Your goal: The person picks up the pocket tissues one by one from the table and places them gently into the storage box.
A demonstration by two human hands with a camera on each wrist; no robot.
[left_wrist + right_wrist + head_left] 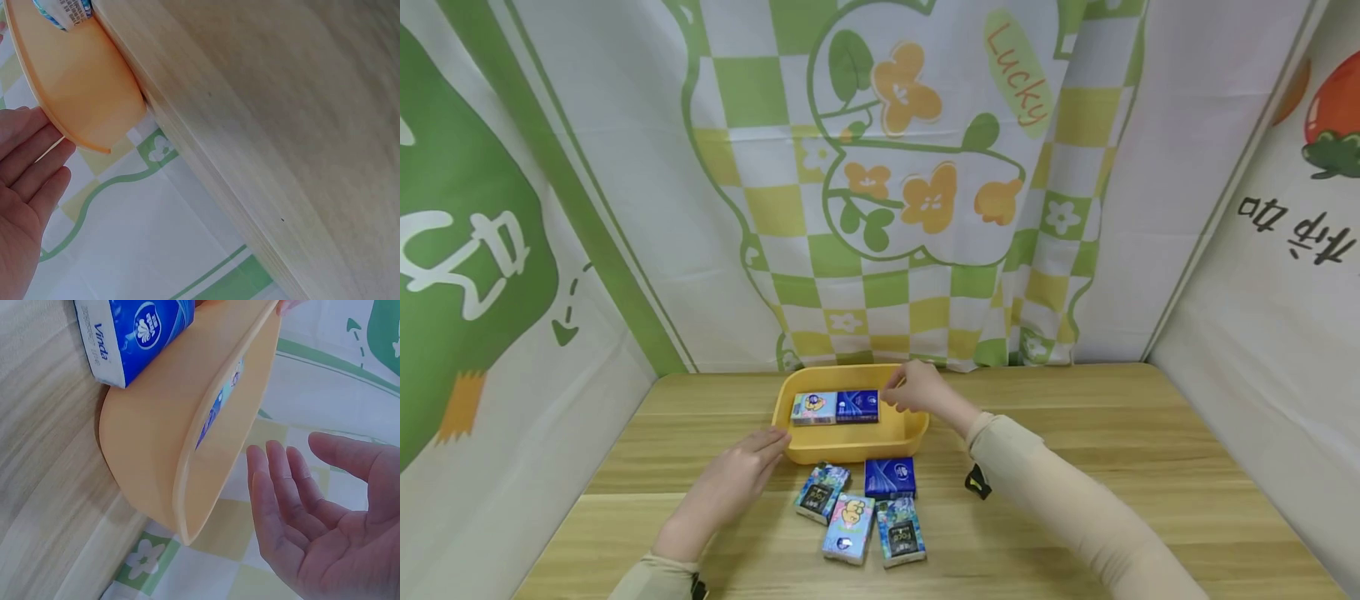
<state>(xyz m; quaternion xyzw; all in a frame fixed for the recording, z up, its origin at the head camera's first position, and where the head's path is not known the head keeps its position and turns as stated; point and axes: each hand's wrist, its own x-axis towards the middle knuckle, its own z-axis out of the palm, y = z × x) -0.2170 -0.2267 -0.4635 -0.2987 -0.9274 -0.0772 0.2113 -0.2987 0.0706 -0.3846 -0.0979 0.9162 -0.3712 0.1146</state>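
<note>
A yellow plastic bin (850, 453) stands at the back of the table. Inside it, a light-blue tissue pack with a cartoon print (814, 408) lies beside a dark-blue tissue pack (857, 407). The left hand (737, 468) has its fingers extended, fingertips at the bin's left front rim; in the left wrist view the fingers (37, 150) lie along the rim. Over the bin's right end hovers the right hand (921, 388), near the dark-blue pack. Its fingers (290, 481) are loosely bent with nothing between them in the right wrist view.
In front of the bin lie another dark-blue tissue pack (890, 477), a cartoon-print pack (849, 527) and two teal-and-black packs, one left (822, 493) and one right (901, 533). A printed curtain (917, 317) hangs behind the wooden table (1075, 467).
</note>
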